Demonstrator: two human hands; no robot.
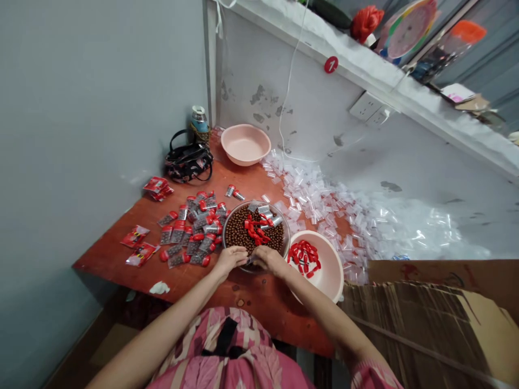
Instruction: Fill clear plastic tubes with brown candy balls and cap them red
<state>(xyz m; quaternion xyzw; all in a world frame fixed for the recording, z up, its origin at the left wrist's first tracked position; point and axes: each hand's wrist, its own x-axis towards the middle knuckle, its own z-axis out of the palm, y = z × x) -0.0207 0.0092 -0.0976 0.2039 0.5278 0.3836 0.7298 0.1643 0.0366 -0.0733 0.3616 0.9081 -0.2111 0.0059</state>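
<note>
Over the near rim of a metal bowl [231, 237] full of small brown balls [239, 227], my two hands nearly meet. My left hand [234, 258] has its fingers drawn together, and what they hold is hidden. My right hand [267, 258] is closed in a pinch beside it. A small, partly clear thing shows between the fingertips, too covered to name. On top of the balls lie red plastic caps [257, 232] and several clear plastic tubes [265, 213]. Left of the bowl is a pile of filled clear tubes with red caps [194, 227].
A pink basin [334, 270] with red caps stands at right, another pink basin [245, 145] at the back. Clear empty tubes [320, 200] spread along the wall. A black bag [188, 162], red packets [141, 254] and flattened cardboard [417, 324] surround the red table [227, 294].
</note>
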